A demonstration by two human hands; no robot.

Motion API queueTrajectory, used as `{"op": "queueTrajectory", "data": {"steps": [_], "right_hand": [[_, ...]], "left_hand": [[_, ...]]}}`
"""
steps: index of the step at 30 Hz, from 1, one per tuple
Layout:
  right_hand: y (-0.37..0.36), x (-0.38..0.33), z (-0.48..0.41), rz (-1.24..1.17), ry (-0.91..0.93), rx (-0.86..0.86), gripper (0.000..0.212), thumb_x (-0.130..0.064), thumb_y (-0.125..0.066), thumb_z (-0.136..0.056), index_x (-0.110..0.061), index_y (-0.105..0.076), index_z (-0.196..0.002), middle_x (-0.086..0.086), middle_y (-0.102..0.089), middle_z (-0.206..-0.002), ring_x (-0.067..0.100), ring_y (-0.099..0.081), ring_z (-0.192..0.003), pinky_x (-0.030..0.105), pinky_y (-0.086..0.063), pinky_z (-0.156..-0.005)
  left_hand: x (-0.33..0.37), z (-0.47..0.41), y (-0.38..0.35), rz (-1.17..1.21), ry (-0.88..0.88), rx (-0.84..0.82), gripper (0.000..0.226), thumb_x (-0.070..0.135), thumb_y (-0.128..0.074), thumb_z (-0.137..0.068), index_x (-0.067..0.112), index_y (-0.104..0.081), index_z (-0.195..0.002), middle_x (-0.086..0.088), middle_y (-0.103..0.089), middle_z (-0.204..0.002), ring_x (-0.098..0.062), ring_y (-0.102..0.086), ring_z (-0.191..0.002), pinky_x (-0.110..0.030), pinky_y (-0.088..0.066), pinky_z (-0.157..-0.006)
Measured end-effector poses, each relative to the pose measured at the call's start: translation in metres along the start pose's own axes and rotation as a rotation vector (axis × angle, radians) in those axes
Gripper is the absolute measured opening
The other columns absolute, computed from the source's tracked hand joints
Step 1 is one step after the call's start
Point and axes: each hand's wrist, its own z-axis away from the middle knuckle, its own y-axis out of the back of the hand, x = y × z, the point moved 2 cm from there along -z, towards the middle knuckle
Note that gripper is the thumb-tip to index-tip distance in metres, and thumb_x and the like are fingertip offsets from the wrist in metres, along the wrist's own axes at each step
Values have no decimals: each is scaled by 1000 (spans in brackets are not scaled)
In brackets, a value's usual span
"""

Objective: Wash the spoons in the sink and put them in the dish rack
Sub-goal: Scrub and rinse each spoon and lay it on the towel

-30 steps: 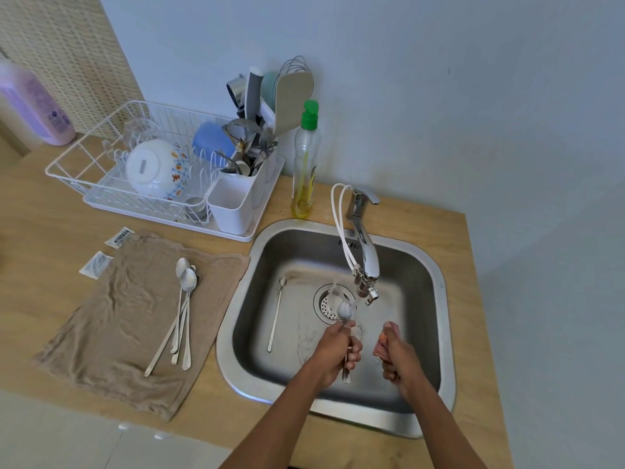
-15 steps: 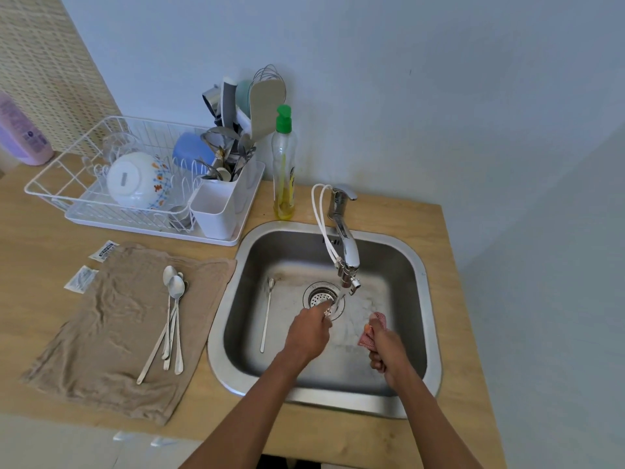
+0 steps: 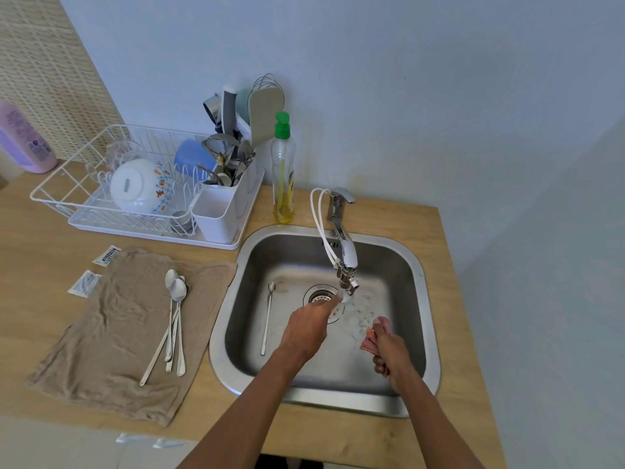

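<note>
At ten o'clock in the view a purple bottle (image 3: 23,140) stands at the counter's far edge. Beside it, toward three o'clock, sits the white wire dish rack (image 3: 111,228), holding an upturned white bowl (image 3: 135,187), a blue cup (image 3: 192,157) and, at its three o'clock end, a white cutlery holder (image 3: 218,214) crowded with utensils. At six o'clock from the rack a brown towel (image 3: 108,333) lies flat on the wooden counter (image 3: 33,252), with two small sachets (image 3: 86,282) just off its ten o'clock corner. A bunch of long-handled spoons (image 3: 174,319) rests on the towel, bowls toward twelve o'clock, handles fanning toward six. A dish soap bottle (image 3: 283,177) with a green cap stands at eleven o'clock of the steel sink (image 3: 406,299). Inside the basin, near its nine o'clock wall, a single spoon (image 3: 267,319) lies flat, well apart from both hands. The faucet (image 3: 345,245) reaches in from twelve o'clock, a pale blur of water below its spout. The left hand (image 3: 306,328) stretches to that stream just by the drain (image 3: 316,292). Its fingertips are blurred, so whether it grips anything cannot be told. At four o'clock of the drain the right hand (image 3: 389,353) is clenched around a pink mesh scrubber (image 3: 375,336), apart from the left.
</note>
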Motion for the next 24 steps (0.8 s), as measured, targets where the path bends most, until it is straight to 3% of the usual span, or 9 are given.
{"op": "queueTrajectory", "data": {"steps": [4, 9, 11, 14, 17, 20, 24], "right_hand": [[-2, 3, -2, 7, -1, -5, 39, -47, -47, -100, -12, -60, -88, 3, -44, -56, 10, -35, -39, 19, -28, -38], [-6, 4, -4, -20, -8, -19, 43, -48, -47, -99, -8, -62, -95, 3, -44, -56, 11, -36, -39, 18, -29, -36], [-12, 4, -5, -50, -15, -35, 50, -54, -53, -95, -5, -64, -97, 4, -47, -55, 12, -40, -39, 19, -32, -38], [-27, -4, -3, -117, -23, -86, 51, -57, -61, -89, -6, -65, -87, 9, -52, -55, 17, -45, -42, 22, -36, -41], [-52, -21, 2, -208, -39, -177, 40, -46, -61, -92, -6, -66, -87, 14, -60, -60, 21, -50, -46, 26, -40, -47], [-75, -35, 2, -302, -43, -257, 26, -34, -55, -95, -9, -63, -90, 16, -64, -70, 23, -55, -55, 29, -44, -51], [-98, -43, 0, -390, -55, -283, 21, -32, -49, -97, -15, -54, -86, 13, -58, -72, 18, -52, -48, 22, -41, -41]], "left_hand": [[0, 2, 4, -14, -27, 27, 64, 1, -51, -92, 35, -39, -145, -1, -65, -126, -30, -67, -95, -39, -55, -74], [-12, 3, 6, 61, 35, 81, 46, 12, -50, -96, 37, -50, -135, -2, -73, -102, -32, -67, -85, -39, -54, -68], [-21, 7, 9, 233, 146, 123, 31, 21, -51, -97, 33, -62, -124, 1, -75, -94, -27, -67, -82, -37, -54, -68], [-37, 17, 20, 544, 358, 165, 18, 23, -56, -98, 23, -73, -104, 10, -72, -76, -11, -67, -57, -35, -58, -61], [-59, 32, 41, 742, 572, 227, 18, 25, -60, -96, 14, -74, -93, 6, -72, -70, -9, -67, -53, -27, -58, -56], [-90, 48, 61, 711, 706, 343, 18, 27, -66, -90, 16, -79, -85, 6, -74, -68, -7, -69, -62, -27, -59, -67], [-132, 66, 89, 576, 866, 423, 21, 30, -67, -85, 15, -80, -79, 6, -73, -68, -12, -70, -71, -22, -48, -66]]}}
